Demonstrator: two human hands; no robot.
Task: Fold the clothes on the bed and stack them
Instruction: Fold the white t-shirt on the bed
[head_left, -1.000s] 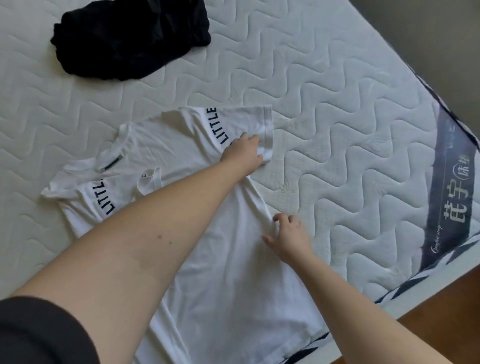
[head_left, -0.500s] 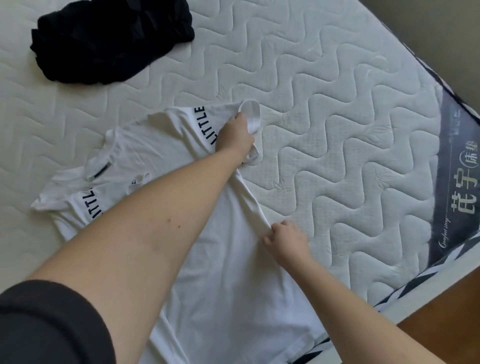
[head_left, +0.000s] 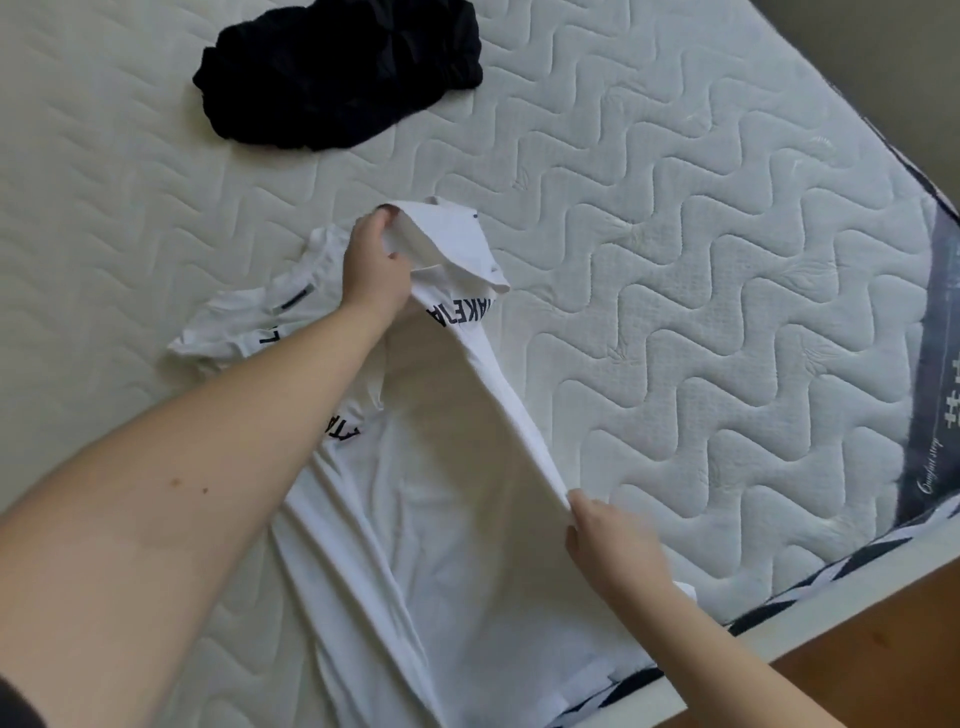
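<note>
The white printed cotton T-shirt (head_left: 441, 519) was gripped by the left hand (head_left: 375, 270) and right hand (head_left: 613, 545); uneven pulling could skew the fold.

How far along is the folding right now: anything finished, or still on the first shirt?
Nothing looks finished: no folded stack shows on the mattress. In hand is the white T-shirt: the left hand grips its right sleeve, lifted and turned inward, while the right hand pinches the side edge, so the first lengthwise fold is under way. Left: finish that shirt, then the black garment, which lies in a heap, and stack both.
</note>
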